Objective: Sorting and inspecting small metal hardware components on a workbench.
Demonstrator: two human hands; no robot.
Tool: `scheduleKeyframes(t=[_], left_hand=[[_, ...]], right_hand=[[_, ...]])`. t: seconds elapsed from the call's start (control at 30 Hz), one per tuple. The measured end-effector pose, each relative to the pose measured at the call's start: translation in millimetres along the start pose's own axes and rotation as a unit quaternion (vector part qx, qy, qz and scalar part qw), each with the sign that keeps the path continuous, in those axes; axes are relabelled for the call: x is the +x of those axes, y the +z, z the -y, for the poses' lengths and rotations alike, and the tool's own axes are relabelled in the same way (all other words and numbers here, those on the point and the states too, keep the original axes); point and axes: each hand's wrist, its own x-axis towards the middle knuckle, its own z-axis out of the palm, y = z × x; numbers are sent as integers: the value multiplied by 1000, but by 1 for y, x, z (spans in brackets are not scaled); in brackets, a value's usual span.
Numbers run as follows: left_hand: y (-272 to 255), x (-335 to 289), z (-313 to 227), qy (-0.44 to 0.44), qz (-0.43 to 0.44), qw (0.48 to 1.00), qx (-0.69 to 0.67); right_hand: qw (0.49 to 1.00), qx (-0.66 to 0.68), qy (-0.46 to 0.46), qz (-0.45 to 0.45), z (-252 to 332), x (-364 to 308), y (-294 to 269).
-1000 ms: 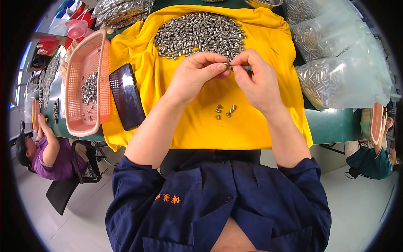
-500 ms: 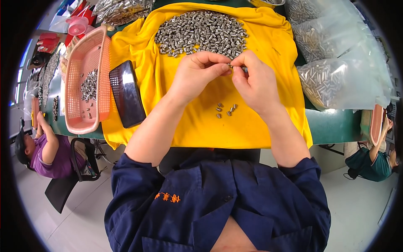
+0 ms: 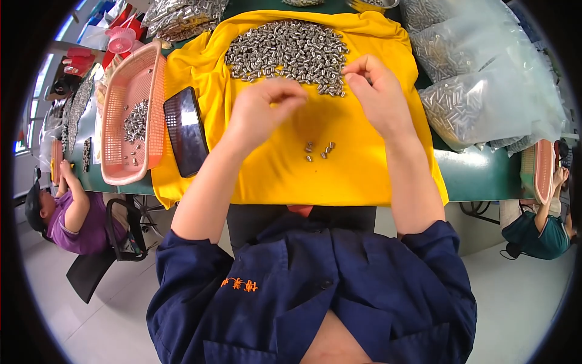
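A heap of small metal cylinders (image 3: 285,51) covers the far part of a yellow cloth (image 3: 267,176). My left hand (image 3: 262,112) hovers over the cloth just short of the heap, thumb and index finger drawn close together and slightly blurred; anything between them is too small to make out. At the heap's right edge, my right hand (image 3: 383,100) has its thumb and fingertip nearly together, and what they hold, if anything, cannot be made out. Several loose metal cylinders (image 3: 324,153) lie on the cloth between my forearms.
Left of the cloth stands a pink plastic basket (image 3: 112,164) with small metal pieces inside. A dark flat tray-like object (image 3: 185,133) lies beside it. Clear bags of metal parts (image 3: 454,109) line the right. Two people sit farther off, one at each side of the view.
My hands, which met at the fingertips, have come apart. The left has moved left and blurs; the right has shifted slightly right and upward to the heap's edge.
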Motion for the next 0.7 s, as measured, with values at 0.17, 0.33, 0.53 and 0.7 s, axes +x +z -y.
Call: scheduleKeyframes(t=[0.17,0.33,0.53,0.7], left_hand=[[16,-21,-17,54,195,963,176],[24,12,-10,52,79,970,224],[33,29,2,79,23,931,355],[30,43,-9,1,92,890,448]], right_hand=[[999,-8,-48,-21,5,-2,3],[996,-17,-65,-54,3,3,0],[995,-18,-82,-54,-1,2,2],[994,-16,-92,-59,-1,3,3]])
